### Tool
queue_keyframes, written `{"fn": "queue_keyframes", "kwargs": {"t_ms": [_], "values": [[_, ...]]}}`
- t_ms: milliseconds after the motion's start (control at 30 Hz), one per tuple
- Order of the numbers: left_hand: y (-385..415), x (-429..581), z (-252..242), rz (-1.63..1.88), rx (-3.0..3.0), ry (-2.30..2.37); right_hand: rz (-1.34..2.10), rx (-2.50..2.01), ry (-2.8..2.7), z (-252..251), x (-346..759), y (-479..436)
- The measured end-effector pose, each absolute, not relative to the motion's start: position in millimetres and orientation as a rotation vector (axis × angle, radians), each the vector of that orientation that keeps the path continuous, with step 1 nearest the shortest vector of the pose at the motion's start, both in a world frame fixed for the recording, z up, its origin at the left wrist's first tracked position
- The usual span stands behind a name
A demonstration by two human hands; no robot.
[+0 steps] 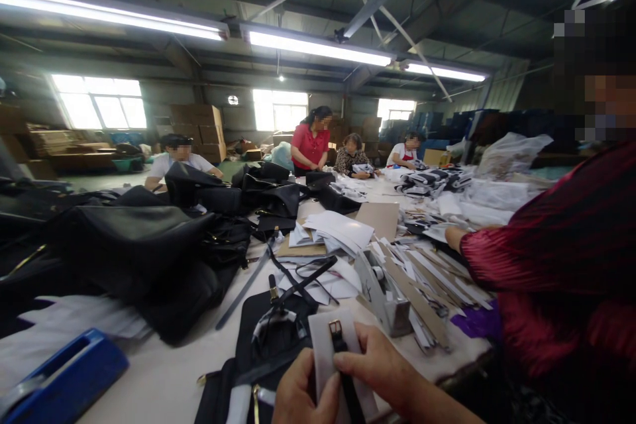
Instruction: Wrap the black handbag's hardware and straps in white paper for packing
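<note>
Both my hands meet at the bottom middle of the view over a long white worktable [163, 377]. My left hand [303, 394] grips the lower edge of a white card [322, 344] with its fingers closed. My right hand [380, 368] pinches a black strap with a gold buckle [338, 338] against that card, thumb pressed on the strap. Under the card lies a flat black bag [263, 338] with loose black straps [298, 281] across it.
A heap of black bags [134, 245] fills the left; a blue tape dispenser [64, 377] sits at the near left corner. A white tape dispenser [385, 291], stacked white cards [338, 228] and cardboard strips [422, 278] lie ahead. A person's red sleeve [561, 258] crowds the right. Several people work at the far end.
</note>
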State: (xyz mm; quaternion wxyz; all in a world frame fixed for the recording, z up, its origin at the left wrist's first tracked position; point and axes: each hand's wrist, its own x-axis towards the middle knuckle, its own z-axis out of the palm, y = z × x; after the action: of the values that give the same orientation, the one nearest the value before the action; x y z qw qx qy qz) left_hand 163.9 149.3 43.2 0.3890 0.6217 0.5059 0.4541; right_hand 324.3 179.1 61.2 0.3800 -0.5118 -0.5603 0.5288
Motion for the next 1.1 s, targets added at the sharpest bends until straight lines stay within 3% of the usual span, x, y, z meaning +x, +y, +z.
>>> {"fn": "queue_keyframes", "kwargs": {"t_ms": [233,500,1100], "values": [[137.0,158.3,57.4,1.079,1.484,1.153,1.373,-1.338,-1.412,60.7,331.3,172.6],[145.6,157.8,41.4,0.976,0.836,0.783,1.559,-1.139,-1.294,57.3,333.3,167.8],[153.3,166.0,40.1,0.92,1.007,0.975,1.246,-1.415,-1.692,73.0,328.5,163.4]]}}
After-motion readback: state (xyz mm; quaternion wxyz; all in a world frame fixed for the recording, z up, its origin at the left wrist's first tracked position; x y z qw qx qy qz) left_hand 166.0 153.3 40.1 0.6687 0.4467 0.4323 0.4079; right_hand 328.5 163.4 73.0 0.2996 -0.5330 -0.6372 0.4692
